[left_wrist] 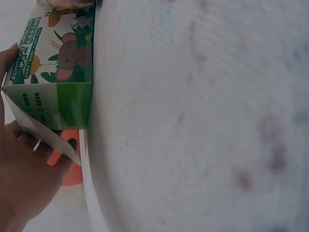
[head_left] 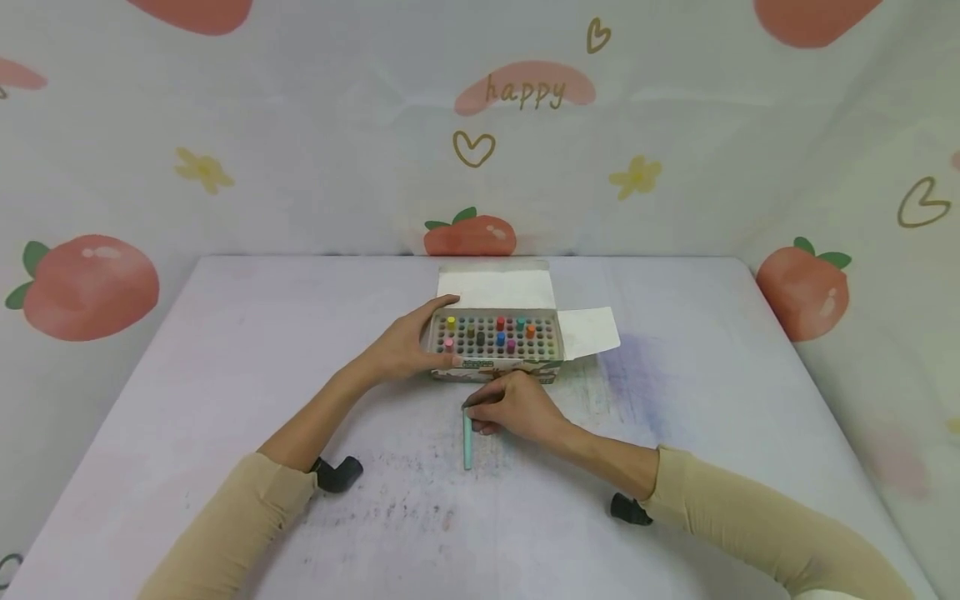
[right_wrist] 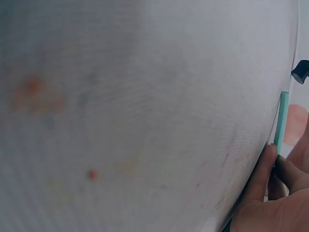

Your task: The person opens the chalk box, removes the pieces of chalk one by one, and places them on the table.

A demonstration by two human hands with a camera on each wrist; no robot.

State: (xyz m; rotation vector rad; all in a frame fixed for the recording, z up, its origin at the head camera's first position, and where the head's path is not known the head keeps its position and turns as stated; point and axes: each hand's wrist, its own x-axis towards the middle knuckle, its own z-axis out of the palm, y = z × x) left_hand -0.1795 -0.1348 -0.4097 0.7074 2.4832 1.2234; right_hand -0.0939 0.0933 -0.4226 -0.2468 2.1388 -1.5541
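A stick of turquoise chalk (head_left: 468,442) is pinched by its far end between the thumb and fingers of my right hand (head_left: 521,408), low over the table in front of the box. The same chalk (right_wrist: 282,118) shows in the right wrist view, past the fingertips. My left hand (head_left: 405,344) holds the left end of the open chalk box (head_left: 495,367), thumb on the front edge and fingers round the side. Inside, a holed tray (head_left: 551,337) carries several coloured chalk sticks, spread among many holes. The left wrist view shows the box's printed front (left_wrist: 72,53).
The box's lid (head_left: 495,285) is folded back and a side flap (head_left: 588,332) sticks out to the right. Coloured smudges mark the white table (head_left: 360,533). A patterned cloth (head_left: 337,167) hangs behind. Black fittings (head_left: 341,475) sit near both wrists.
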